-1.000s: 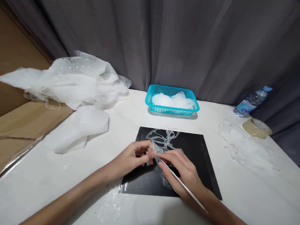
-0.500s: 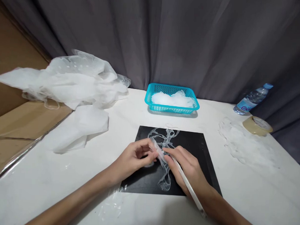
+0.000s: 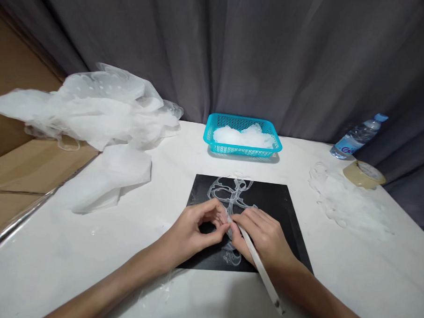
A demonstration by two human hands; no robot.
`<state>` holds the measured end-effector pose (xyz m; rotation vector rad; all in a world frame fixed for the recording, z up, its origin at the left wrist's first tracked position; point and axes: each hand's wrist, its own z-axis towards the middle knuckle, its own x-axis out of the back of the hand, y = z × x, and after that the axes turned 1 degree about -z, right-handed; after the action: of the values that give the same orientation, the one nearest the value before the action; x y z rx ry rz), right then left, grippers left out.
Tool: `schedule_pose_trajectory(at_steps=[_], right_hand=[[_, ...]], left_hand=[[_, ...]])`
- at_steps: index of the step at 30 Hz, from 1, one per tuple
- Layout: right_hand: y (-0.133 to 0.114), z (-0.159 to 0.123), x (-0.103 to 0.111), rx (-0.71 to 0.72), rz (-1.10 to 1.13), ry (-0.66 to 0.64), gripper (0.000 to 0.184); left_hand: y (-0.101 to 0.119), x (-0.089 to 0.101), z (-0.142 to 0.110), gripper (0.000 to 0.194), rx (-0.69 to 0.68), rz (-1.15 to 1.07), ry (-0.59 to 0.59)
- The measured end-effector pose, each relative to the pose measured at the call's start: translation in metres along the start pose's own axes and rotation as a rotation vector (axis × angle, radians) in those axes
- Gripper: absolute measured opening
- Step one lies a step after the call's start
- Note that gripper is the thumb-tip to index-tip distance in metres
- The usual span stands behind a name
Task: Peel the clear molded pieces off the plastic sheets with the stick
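My left hand is pinching the sheer white fabric over the black board; my right hand is gripping the white stick and touching the fabric too, above the tabletop.

Matt black board, perforated plastic basket, clear plastic bottle, and sheer white fabric, apparently organza-like.

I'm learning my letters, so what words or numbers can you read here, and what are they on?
"G", purple, on the bottle label; the letters after it are too blurred to read.
The tape may have print, but it's too small to read.
I can't see any other writing.
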<state>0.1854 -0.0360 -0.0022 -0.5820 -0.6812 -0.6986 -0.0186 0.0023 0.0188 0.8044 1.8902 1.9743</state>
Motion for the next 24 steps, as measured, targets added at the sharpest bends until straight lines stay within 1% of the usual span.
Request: schedule_pose_trajectory(at_steps=[4,7,12,18,21,24], right_hand=[[0.002,-0.002,-0.004,0.134,-0.197,-0.005,0.019],[0.002,-0.001,-0.003,0.166,-0.236,-0.016,0.018],[-0.001,-0.001,-0.001,0.096,-0.186,-0.017,0.024],[0.001,-0.003,0.0,0.046,-0.158,0.007,0.023],[0.011,0.0,0.007,-0.013,-0.146,0.027,0.024],[0.024,0.003,0.019,-0.134,-0.086,0.031,0.022]], left_hand=[[-0.002,-0.004,0.0,0.01,-0.001,0.058,-0.01],[-0.001,-0.003,0.0,0.011,-0.019,0.134,-0.017],[0.006,-0.007,-0.001,0.011,-0.004,0.222,-0.015],[0.001,-0.014,-0.005,0.011,0.059,0.157,-0.009],[-0.003,-0.01,-0.005,0.012,0.095,0.129,-0.015],[-0.004,-0.001,-0.002,0.015,0.125,0.085,-0.003]])
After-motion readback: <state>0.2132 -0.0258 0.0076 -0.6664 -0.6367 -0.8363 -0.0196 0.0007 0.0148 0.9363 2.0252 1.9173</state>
